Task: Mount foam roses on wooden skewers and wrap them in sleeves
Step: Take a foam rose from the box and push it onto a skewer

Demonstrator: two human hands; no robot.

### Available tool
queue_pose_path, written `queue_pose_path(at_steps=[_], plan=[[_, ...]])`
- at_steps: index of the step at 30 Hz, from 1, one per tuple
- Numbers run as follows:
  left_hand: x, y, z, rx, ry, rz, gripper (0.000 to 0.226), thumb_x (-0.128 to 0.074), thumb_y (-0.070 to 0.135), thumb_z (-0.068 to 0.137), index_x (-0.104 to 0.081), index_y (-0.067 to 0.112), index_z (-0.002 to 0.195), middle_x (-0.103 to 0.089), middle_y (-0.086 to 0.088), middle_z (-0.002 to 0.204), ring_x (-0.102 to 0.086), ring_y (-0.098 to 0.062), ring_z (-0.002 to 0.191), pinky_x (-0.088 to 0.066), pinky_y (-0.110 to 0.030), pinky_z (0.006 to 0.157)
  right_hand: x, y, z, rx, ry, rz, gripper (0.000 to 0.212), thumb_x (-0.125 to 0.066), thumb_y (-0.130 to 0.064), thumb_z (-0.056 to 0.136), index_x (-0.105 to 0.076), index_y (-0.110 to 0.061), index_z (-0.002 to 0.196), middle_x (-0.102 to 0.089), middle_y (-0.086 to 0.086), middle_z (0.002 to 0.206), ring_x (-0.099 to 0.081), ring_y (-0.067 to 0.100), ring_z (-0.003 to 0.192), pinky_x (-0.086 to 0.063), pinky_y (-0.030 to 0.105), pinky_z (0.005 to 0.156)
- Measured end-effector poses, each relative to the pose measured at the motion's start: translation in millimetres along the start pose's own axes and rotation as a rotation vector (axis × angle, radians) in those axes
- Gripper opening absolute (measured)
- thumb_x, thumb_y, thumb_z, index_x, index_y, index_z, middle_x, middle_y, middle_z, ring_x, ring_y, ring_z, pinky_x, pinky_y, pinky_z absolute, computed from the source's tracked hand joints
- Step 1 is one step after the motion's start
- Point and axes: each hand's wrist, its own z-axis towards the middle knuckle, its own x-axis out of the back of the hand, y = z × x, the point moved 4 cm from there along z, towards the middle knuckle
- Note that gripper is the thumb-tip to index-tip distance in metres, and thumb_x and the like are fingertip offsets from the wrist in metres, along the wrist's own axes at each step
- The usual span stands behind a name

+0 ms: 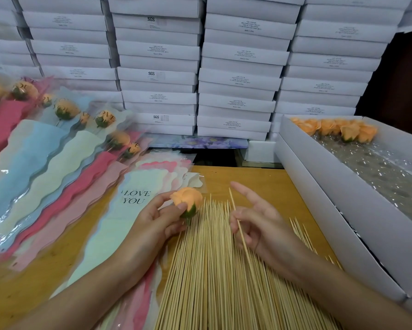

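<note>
A broad pile of thin, pale wooden skewers (212, 270) lies fanned across the near edge of the yellow-brown wooden table (259, 177), points away from the person, with both forearms reaching in over it.

The left hand (152, 222) pinches a peach-orange foam rose with a green base (187, 198) between thumb and curled fingers, just above the far left of the pile. The right hand (259, 225) grips a single wooden skewer (233, 203) in its curled fingers, forefinger stretched out. The skewer's tip slants up and away, near the rose but apart from it.

Left of the left hand lies a flat stack of pastel wavy-edged plastic sleeves printed "I LOVE YOU" (128, 222). Beyond that, at the far left, are finished sleeved roses (64, 110) in overlapping rows.

On the right stands a long open white cardboard box (331, 198) with more peach foam roses (348, 132) at its far end. Stacked flat white boxes (236, 79) form a wall behind.
</note>
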Motion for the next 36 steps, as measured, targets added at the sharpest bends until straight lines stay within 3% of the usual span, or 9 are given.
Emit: queue_pose_path(at_steps=[3, 9, 21, 25, 36], plan=[[-0.7, 1.4, -0.6, 0.008, -0.010, -0.041, 0.021, -0.074, 0.025, 0.076, -0.074, 0.027, 0.097, -0.073, -0.010, 0.105, -0.070, -0.014, 0.089, -0.055, -0.020, 0.073, -5.5, 3.7, -2.3, -0.047, -0.121, -0.043, 0.058, -0.061, -0.009, 0.088, -0.044, -0.027, 0.141, -0.061, 0.004, 0.066, -0.047, 0.005, 0.042, -0.045, 0.020, 0.043], [-1.0, 3.0, -0.3, 0.000, -0.002, -0.086, 0.022, -0.076, 0.019, 0.075, -0.075, 0.024, 0.097, -0.072, -0.012, 0.107, -0.069, -0.017, 0.093, -0.056, -0.022, 0.074, -12.7, 10.6, -5.7, -0.100, -0.275, -0.095, 0.038, -0.057, -0.016, 0.095, -0.057, -0.026, 0.132, -0.057, 0.000, 0.068, -0.041, 0.002, 0.042, -0.043, 0.017, 0.044], [-3.4, 5.9, -1.3, -0.011, -0.008, -0.093, 0.041, -0.068, 0.016, 0.079, -0.061, 0.007, 0.118, -0.070, -0.016, 0.111, -0.069, -0.019, 0.096, -0.057, -0.022, 0.076, -10.9, 20.3, -3.3, -0.123, -0.282, -0.144, 0.035, -0.057, -0.021, 0.095, -0.060, -0.023, 0.130, -0.057, -0.003, 0.067, -0.040, 0.001, 0.042, -0.042, 0.016, 0.045], [-4.0, 5.6, -2.5, -0.004, -0.004, -0.083, 0.048, -0.069, 0.016, 0.077, -0.058, 0.005, 0.123, -0.069, -0.018, 0.115, -0.068, -0.023, 0.101, -0.057, -0.025, 0.085, -12.0, 19.0, -3.1, -0.121, -0.293, -0.149, 0.036, -0.056, -0.020, 0.095, -0.059, -0.021, 0.131, -0.057, -0.004, 0.067, -0.040, 0.002, 0.042, -0.042, 0.016, 0.046], [-5.5, 6.1, -3.0, -0.003, -0.009, -0.064, 0.044, -0.068, 0.015, 0.076, -0.060, 0.008, 0.119, -0.071, -0.016, 0.111, -0.069, -0.020, 0.099, -0.057, -0.024, 0.083, -10.8, 20.1, -2.8, -0.128, -0.296, -0.132, 0.036, -0.057, -0.021, 0.095, -0.058, -0.019, 0.131, -0.056, -0.005, 0.066, -0.040, 0.002, 0.043, -0.043, 0.016, 0.047]])
